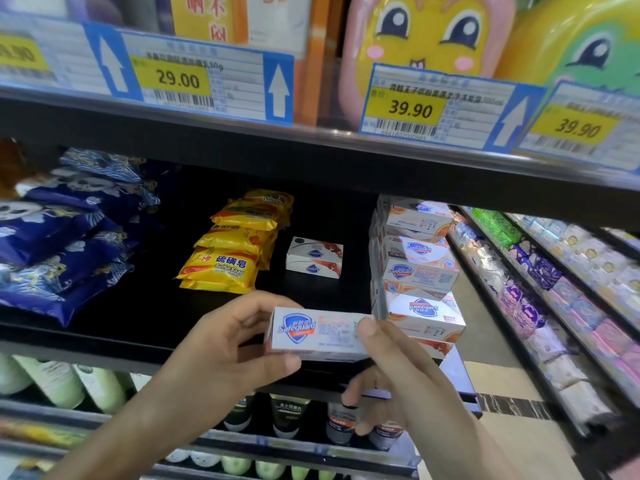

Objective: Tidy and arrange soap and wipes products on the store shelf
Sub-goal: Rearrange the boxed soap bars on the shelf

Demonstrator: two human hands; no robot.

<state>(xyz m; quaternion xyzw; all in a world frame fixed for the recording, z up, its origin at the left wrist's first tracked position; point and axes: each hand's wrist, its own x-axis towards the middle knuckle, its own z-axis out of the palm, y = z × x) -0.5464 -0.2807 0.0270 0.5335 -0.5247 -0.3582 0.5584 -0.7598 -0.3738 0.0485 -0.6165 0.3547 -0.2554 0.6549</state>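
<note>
Head view: your left hand [228, 344] and right hand [391, 362] pinch white rectangular Safeguard soap carton [313, 333]; placing step, next seat it beside white Safeguard carton stack [419, 271].

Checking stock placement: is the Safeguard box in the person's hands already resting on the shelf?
No, both the left hand and right hand hold the Safeguard box in the air before the shelf.

White Safeguard soap box [317, 332] level at six o'clock, white box stack [417, 271] at three o'clock, yellow sulfur soap packs [235, 244] centre, blue wipes packs [69, 237] at nine o'clock
</note>
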